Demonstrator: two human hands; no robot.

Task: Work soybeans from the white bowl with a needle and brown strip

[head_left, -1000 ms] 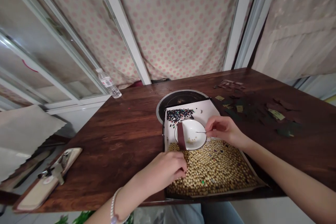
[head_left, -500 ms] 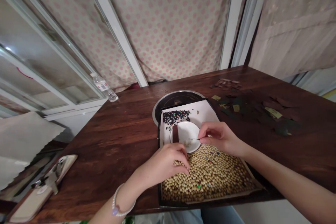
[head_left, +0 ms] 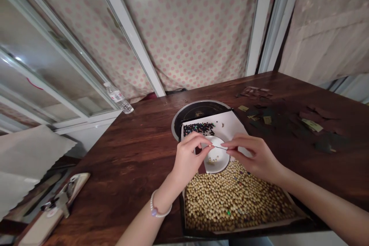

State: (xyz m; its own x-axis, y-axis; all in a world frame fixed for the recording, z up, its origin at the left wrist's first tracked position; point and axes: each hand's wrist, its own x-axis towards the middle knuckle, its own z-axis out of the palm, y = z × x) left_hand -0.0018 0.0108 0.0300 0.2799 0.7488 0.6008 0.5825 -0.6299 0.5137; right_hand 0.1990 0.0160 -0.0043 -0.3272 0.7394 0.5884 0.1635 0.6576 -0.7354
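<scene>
My right hand (head_left: 248, 152) pinches a thin dark needle-like stick (head_left: 220, 147) above a small white dish (head_left: 220, 159). Its tip points left, to where my left hand (head_left: 191, 155) pinches thumb and forefinger together on a tiny pale bead (head_left: 212, 146). The stick's end meets or nearly meets that bead. A few similar pale beads (head_left: 213, 160) lie in the dish, and a dark brown strip (head_left: 201, 168) crosses its left side, partly hidden by my left hand. Below the dish, tan round beads (head_left: 230, 192) fill the front of a shallow box (head_left: 227, 118).
Black and coloured beads (head_left: 200, 127) lie in the box's back left corner. Behind it is a round dark disc (head_left: 198, 109) in the table (head_left: 138, 153). Dark and yellow scraps (head_left: 313, 125) lie right. A plastic bottle (head_left: 119, 98) and a phone-like object (head_left: 57, 211) are left.
My left hand has risen from the tan beads to the tip of the stick, now pinching a pale bead. The stick stays in my right hand. The view has shifted slightly.
</scene>
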